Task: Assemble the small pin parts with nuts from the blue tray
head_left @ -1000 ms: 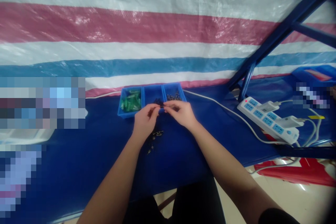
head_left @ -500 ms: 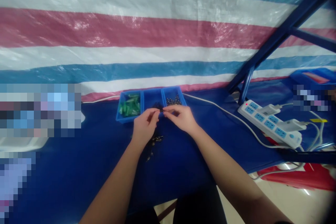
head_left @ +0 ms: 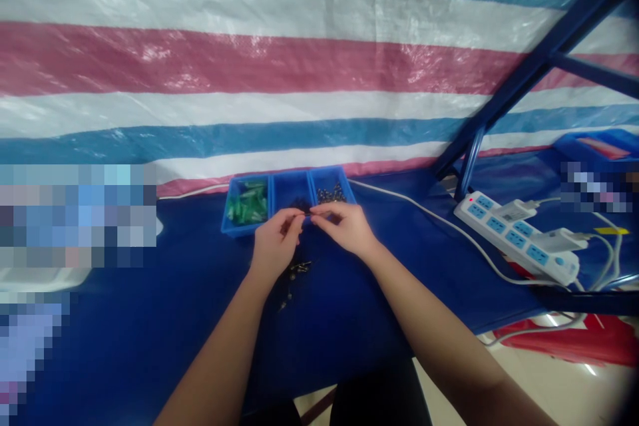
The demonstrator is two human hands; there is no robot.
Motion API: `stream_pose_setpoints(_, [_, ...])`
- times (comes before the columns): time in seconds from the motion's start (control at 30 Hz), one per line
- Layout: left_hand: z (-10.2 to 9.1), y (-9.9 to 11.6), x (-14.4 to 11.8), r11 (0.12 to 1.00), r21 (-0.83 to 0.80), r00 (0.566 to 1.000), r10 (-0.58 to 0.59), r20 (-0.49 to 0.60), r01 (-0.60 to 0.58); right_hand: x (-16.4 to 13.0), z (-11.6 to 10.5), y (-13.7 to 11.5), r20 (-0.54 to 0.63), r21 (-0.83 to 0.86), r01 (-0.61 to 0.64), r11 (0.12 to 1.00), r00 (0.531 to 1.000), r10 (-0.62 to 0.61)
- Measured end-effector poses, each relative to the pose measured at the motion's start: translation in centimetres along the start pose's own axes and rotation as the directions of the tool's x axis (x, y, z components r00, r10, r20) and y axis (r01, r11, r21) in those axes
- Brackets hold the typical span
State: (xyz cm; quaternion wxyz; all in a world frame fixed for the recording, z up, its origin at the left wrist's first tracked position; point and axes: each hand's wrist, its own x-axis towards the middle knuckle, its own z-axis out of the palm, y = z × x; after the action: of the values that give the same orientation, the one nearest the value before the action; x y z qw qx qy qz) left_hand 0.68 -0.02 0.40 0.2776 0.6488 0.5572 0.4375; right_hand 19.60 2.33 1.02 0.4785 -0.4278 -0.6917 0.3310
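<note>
My left hand (head_left: 277, 239) and my right hand (head_left: 344, 226) meet fingertip to fingertip at the front of a blue three-part bin (head_left: 291, 181). Each pinches with thumb and fingers; between them is something thin and small that I cannot make out. Green pieces (head_left: 248, 205) fill the bin's left compartment. Small dark parts (head_left: 300, 203) lie in the middle one, partly hidden by my fingers. Small metal parts (head_left: 330, 194) are in the right one. Several small metal pieces (head_left: 299, 268) lie loose on the blue table cover (head_left: 339, 319), just right of my left wrist.
A white power strip (head_left: 516, 236) with plugged-in adapters lies at the right. Its white cable (head_left: 434, 213) runs behind the bin. A blue metal frame (head_left: 499, 93) rises beyond. Another blue bin (head_left: 599, 146) stands far right. A striped tarp (head_left: 299, 66) hangs behind.
The view has shifted very slightly. Both hands keep nearly the same pinched pose, fingertips together in front of the bin.
</note>
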Motion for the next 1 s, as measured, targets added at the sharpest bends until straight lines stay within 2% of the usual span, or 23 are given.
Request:
stream_pose_setpoints(0.53, [0.04, 0.16, -0.08, 0.999, -0.012, 0.999, 0.037, -0.01, -0.037, -0.04, 0.0, -0.09, -0.003, -0.016, 0.005, 1.0, 1.0, -0.005])
stream_pose_setpoints(0.7, [-0.15, 0.26, -0.09, 0.998, -0.057, 0.999, 0.04, 0.032, -0.038, -0.13, 0.11, -0.28, 0.004, 0.015, -0.007, 1.0, 1.0, 0.007])
stream_pose_setpoints(1.0, [-0.12, 0.3, -0.04, 0.999, -0.036, 1.0, 0.016, 0.023, -0.015, -0.1, 0.22, -0.44, -0.035, 0.08, 0.008, 0.997, 0.999, -0.005])
